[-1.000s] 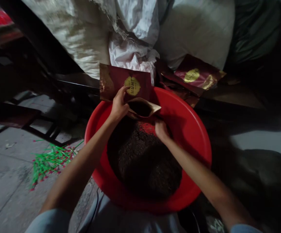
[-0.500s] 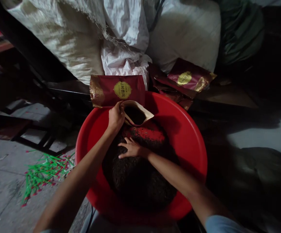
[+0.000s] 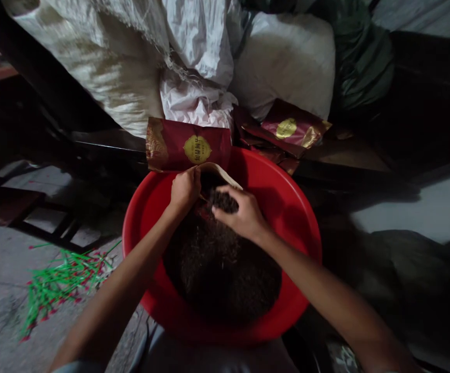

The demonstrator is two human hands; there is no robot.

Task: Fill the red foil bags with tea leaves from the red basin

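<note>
My left hand (image 3: 184,192) is closed on the edge of an open foil pouch (image 3: 221,173), whose pale inner lining shows at the mouth. My right hand (image 3: 247,215) grips a handful of dark tea leaves (image 3: 223,202) right at that mouth, and loose bits fall from it. Beneath both hands, a heap of the same leaves (image 3: 225,280) lies in a large red tub (image 3: 301,223). Most of the pouch's body is hidden behind my hands and the leaves.
A maroon and gold pouch (image 3: 176,145) lies across the tub's far rim. More pouches (image 3: 294,127) are stacked behind to the right, in front of big white sacks (image 3: 287,62). Green sticks with red tips (image 3: 59,285) are scattered on the floor at left.
My right hand, spread on the heap before, has scooped up tea leaves and risen to the pouch's mouth. My left hand keeps hold of the pouch. The view has shifted slightly.
</note>
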